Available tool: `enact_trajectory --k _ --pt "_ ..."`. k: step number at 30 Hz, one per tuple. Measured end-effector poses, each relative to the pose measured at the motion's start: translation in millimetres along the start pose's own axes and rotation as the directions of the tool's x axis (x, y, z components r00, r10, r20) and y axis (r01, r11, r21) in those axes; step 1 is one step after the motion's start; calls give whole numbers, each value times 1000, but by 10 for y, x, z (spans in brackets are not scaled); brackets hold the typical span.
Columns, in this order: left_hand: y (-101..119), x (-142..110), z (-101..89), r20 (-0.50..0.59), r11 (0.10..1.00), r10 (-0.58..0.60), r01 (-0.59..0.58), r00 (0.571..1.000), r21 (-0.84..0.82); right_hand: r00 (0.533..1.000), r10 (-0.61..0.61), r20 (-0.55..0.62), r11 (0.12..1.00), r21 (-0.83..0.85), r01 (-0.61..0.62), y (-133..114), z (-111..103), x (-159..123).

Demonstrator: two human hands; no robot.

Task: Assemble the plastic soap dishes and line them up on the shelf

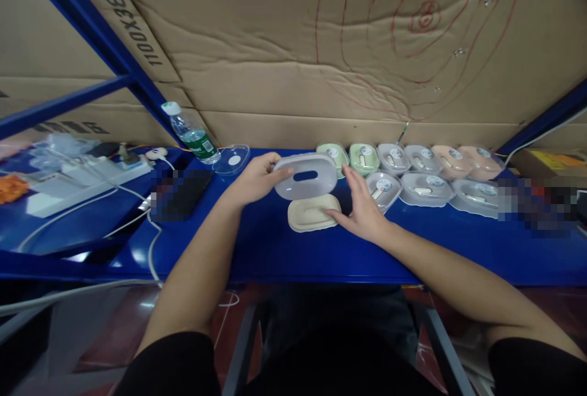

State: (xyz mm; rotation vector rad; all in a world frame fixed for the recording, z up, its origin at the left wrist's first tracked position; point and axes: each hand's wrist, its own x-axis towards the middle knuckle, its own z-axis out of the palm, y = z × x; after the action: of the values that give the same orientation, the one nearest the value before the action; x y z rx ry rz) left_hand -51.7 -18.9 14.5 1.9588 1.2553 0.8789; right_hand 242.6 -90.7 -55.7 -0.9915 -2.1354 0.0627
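Observation:
My left hand (259, 179) grips the left edge of a grey, rounded plastic cover (293, 191) with an oval slot in its middle. The cover is tilted up above the blue table. Just below it, a cream rounded oblong piece (305, 219) lies on the tabletop. My right hand (364, 206) is open to the right of both, fingers spread and pointing up. Its thumb reaches over the right end of the cream piece; whether it touches is hard to tell.
Behind and right stand several lidded containers, including green (364, 157), grey (424, 190) and pink (479, 162) ones. A water bottle (195, 139) leans at the back left near a clear lid (233, 157). White cables (153, 249) and a power strip (92, 185) lie left.

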Motion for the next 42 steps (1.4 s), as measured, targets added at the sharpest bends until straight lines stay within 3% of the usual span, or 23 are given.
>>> enact_trajectory --k 3,8,12,17,24,29,31,34,36,38,40,42 --pt "57 -50 39 173 994 34 -51 984 94 996 -47 75 994 -92 54 2 -57 16" --pt "33 -49 87 268 885 0 -125 963 449 969 -67 240 978 -175 111 31 -135 22" --pt "9 -45 159 368 816 -106 -130 924 564 941 -100 322 968 -188 167 54 -206 30" --pt "31 -68 291 420 755 -174 -153 891 637 902 -96 421 940 -260 221 55 -324 72" --pt "-90 -21 345 457 783 -58 -244 888 572 871 -68 486 923 -301 240 35 -313 86" --pt "-187 45 364 437 819 -51 -213 898 533 871 -44 489 918 -325 228 -12 -278 73" --pt "-232 72 321 369 824 -50 -170 928 540 873 -38 485 919 -325 221 -32 -271 71" --pt "-345 113 130 34 790 -55 22 998 613 881 -38 471 930 -305 203 -42 -265 65" --pt "-455 136 -73 -230 739 -97 224 968 636 883 -42 467 929 -307 207 -35 -264 60" --pt "-583 157 -290 -368 655 -198 402 908 640 882 -50 468 924 -314 219 -25 -263 54" --pt "-706 177 -464 -396 555 -335 519 855 651 881 -58 469 922 -313 228 -18 -260 48" --pt "-793 197 -557 -363 490 -447 563 818 666 882 -62 467 922 -311 230 -17 -256 43"
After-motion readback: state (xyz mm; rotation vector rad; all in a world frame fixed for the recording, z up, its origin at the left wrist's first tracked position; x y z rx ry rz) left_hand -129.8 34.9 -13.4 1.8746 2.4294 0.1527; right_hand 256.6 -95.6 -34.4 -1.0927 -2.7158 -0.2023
